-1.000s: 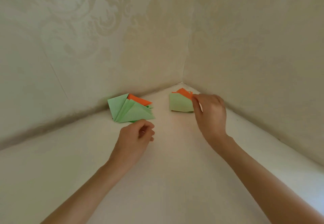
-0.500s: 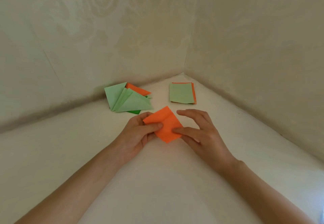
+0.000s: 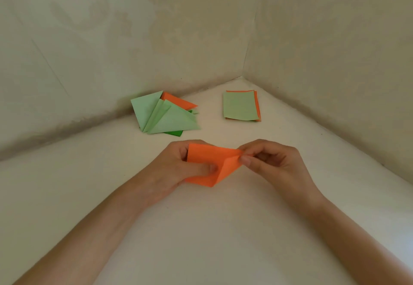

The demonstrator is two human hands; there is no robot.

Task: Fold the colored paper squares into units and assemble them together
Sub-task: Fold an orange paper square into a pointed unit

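a pale, off-white surface (image 3: 201,240) fills the lower half of the view and runs back into a corner. the left wall (image 3: 89,39) and right wall (image 3: 335,50) meet there at a vertical seam (image 3: 248,45). both carry cream wallpaper with a faint floral pattern, clearest on the left wall. a thin slanted line (image 3: 49,63) crosses the left wall. a dark, grubby band (image 3: 67,132) runs along the foot of both walls.

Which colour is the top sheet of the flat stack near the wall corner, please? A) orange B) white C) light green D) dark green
C: the flat stack shows a light green top sheet, with orange edges peeking out beneath it on the right.
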